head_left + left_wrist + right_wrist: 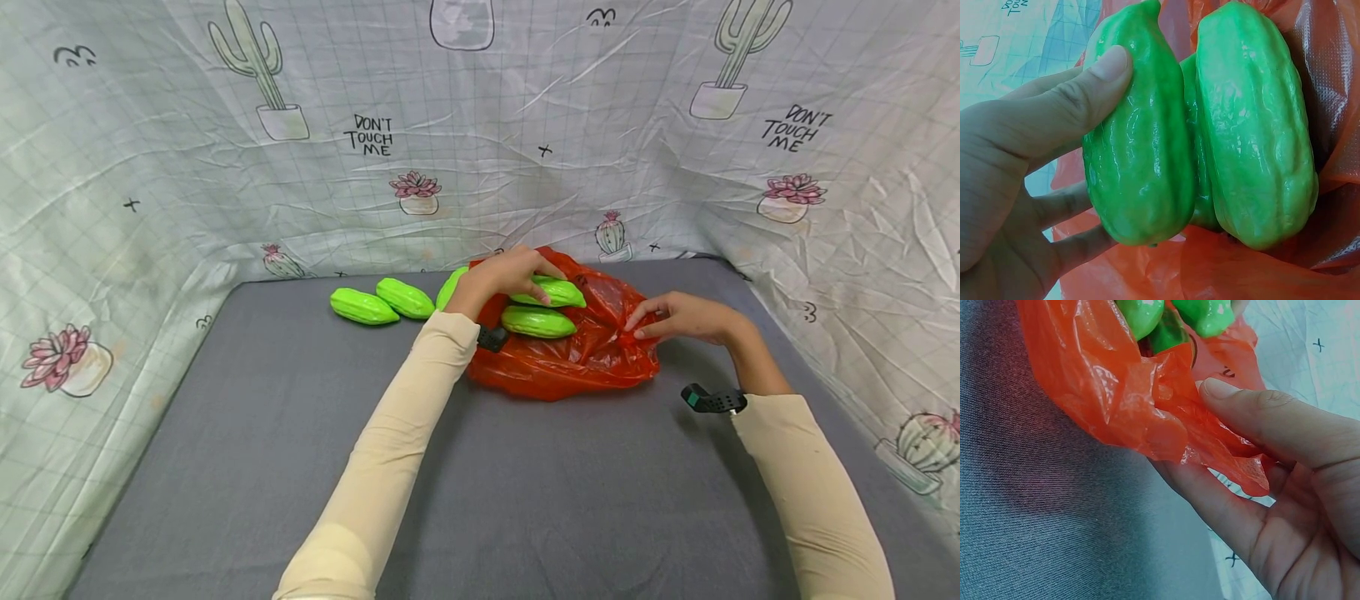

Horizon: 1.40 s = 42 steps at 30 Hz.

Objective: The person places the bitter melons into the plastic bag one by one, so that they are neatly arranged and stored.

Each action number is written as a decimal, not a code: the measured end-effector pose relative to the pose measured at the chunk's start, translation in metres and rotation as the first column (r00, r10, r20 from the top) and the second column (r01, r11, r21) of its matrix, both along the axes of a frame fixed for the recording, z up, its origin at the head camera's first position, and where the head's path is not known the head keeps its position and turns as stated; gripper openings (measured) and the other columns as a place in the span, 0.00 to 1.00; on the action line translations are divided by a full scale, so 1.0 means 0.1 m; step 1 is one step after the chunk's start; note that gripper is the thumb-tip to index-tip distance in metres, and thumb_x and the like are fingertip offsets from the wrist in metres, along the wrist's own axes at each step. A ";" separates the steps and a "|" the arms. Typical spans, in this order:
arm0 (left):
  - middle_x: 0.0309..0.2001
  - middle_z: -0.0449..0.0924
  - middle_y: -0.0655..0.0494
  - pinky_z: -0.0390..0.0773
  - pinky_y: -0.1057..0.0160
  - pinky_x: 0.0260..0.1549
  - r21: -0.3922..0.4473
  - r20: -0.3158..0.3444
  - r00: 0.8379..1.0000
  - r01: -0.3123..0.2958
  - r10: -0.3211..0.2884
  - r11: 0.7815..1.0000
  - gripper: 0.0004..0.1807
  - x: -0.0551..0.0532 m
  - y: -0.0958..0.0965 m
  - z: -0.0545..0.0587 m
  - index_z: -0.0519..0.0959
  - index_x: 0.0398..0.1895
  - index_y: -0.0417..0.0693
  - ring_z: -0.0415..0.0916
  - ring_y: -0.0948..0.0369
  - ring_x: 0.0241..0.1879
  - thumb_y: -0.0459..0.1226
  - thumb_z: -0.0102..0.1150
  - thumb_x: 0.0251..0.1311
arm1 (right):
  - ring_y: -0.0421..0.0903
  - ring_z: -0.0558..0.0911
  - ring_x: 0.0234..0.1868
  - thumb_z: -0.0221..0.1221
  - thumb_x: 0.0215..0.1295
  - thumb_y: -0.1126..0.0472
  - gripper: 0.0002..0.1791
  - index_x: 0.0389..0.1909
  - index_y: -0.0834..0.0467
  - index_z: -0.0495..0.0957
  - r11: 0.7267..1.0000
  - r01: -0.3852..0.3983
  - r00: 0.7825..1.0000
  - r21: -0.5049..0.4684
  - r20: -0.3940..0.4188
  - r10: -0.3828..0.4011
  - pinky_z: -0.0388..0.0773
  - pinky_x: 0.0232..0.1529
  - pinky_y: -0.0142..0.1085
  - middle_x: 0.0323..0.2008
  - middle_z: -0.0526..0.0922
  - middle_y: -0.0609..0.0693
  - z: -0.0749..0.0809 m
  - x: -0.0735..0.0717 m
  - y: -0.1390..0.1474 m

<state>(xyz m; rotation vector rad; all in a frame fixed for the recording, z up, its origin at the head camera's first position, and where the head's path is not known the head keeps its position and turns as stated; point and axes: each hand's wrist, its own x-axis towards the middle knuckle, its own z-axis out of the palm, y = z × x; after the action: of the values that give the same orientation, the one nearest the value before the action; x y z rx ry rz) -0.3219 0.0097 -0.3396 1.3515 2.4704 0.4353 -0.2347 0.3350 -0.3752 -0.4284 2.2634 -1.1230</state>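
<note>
My left hand [504, 273] grips a glossy green ridged gourd [564, 292] over the red plastic bag [551, 379]. In the left wrist view, the thumb lies across this gourd [1141, 156] and the other fingers are behind it. A second gourd [538, 322] lies beside it on the bag. The left wrist view also shows part of a third gourd [1204, 169] between them, mostly hidden. My right hand [690, 317] pinches the gathered right end of the bag. Thumb and fingers have the crumpled red film [1210, 440] between them in the right wrist view.
Left of the bag, two more green gourds [364, 307] lie on the grey table cloth [285, 433]. Another gourd [448, 290] is partly hidden behind the left wrist. A cactus-print curtain [480, 167] surrounds the table at the back and sides.
</note>
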 end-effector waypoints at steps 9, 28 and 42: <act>0.62 0.81 0.58 0.72 0.61 0.61 -0.002 0.004 1.000 0.000 0.000 1.000 0.28 -0.01 -0.01 0.00 0.78 0.67 0.54 0.76 0.60 0.60 0.43 0.69 0.64 | 0.47 0.82 0.50 0.64 0.70 0.60 0.16 0.52 0.65 0.82 1.000 0.005 1.000 -0.004 0.005 -0.005 0.82 0.52 0.38 0.53 0.80 0.61 0.00 0.00 0.00; 0.66 0.77 0.59 0.70 0.60 0.65 -0.004 0.035 0.999 -0.002 0.002 1.000 0.29 -0.04 -0.02 -0.07 0.76 0.69 0.55 0.73 0.59 0.65 0.43 0.67 0.65 | 0.46 0.81 0.49 0.64 0.70 0.60 0.15 0.52 0.65 0.82 1.000 -0.001 1.000 -0.016 0.015 0.002 0.82 0.51 0.38 0.51 0.80 0.61 -0.03 0.00 -0.01; 0.68 0.75 0.62 0.69 0.61 0.64 -0.020 0.069 0.997 -0.026 0.027 0.999 0.27 -0.01 0.01 -0.07 0.76 0.69 0.62 0.69 0.60 0.66 0.43 0.65 0.67 | 0.46 0.81 0.49 0.64 0.70 0.60 0.15 0.52 0.65 0.82 1.000 0.008 1.000 -0.010 0.019 -0.007 0.82 0.51 0.38 0.51 0.80 0.60 -0.01 0.01 -0.02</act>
<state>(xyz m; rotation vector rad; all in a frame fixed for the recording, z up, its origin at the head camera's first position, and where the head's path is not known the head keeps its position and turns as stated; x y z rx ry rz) -0.3232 0.0104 -0.3469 1.2760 2.4324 0.4554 -0.2337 0.3332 -0.3766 -0.4120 2.2458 -1.1380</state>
